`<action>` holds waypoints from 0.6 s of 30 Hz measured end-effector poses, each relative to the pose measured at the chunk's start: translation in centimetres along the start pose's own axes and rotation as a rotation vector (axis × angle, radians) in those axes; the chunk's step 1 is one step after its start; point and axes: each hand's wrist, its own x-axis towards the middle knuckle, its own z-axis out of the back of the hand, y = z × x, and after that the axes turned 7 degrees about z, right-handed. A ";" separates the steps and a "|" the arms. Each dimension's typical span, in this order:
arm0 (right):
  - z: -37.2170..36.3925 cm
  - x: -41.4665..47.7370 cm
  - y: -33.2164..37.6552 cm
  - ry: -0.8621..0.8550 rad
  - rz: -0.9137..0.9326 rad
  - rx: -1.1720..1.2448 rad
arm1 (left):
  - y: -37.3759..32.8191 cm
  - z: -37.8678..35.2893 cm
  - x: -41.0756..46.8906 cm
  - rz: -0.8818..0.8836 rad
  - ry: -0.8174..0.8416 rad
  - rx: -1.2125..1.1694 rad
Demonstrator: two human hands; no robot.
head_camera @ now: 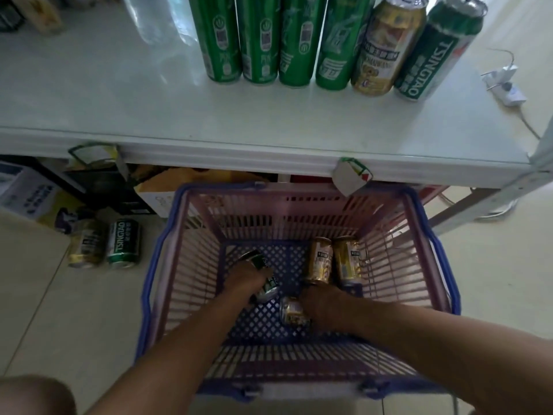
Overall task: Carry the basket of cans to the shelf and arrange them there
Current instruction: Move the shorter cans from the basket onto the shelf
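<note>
A pink basket (pixel 299 202) with blue rim stands on the floor under the white shelf (pixel 209 115). Both my hands reach down into it. My left hand (pixel 247 281) is closed over a green can (pixel 266 287) lying on the basket's blue bottom. My right hand (pixel 324 307) wraps a gold can (pixel 291 313) lying near the middle. Two more gold cans (pixel 318 260) (pixel 348 260) lie at the back right of the basket. On the shelf stands a row of several tall cans: green ones (pixel 260 40), one gold (pixel 386 46), one dark green (pixel 434 52).
Two cans (pixel 104 244) lie on the tiled floor left of the basket, by boxes (pixel 27 193) under the shelf. A white power strip (pixel 505 85) with cable lies at the shelf's right end. A metal shelf leg (pixel 478 202) slants at right.
</note>
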 end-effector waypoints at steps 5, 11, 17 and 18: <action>0.2 -0.2 -0.9 -0.070 0.036 0.019 | -0.7 -1.1 1.0 -0.055 0.000 -0.050; 4.2 -4.4 -0.6 -0.033 0.037 0.229 | -1.1 0.4 -0.7 -0.233 0.037 0.013; 10.9 -11.3 -0.4 -0.236 0.068 0.403 | -1.3 6.4 -5.0 -0.385 0.084 0.017; 11.9 -12.3 -0.6 -0.269 0.078 0.397 | -1.2 7.3 -5.8 -0.424 0.086 0.024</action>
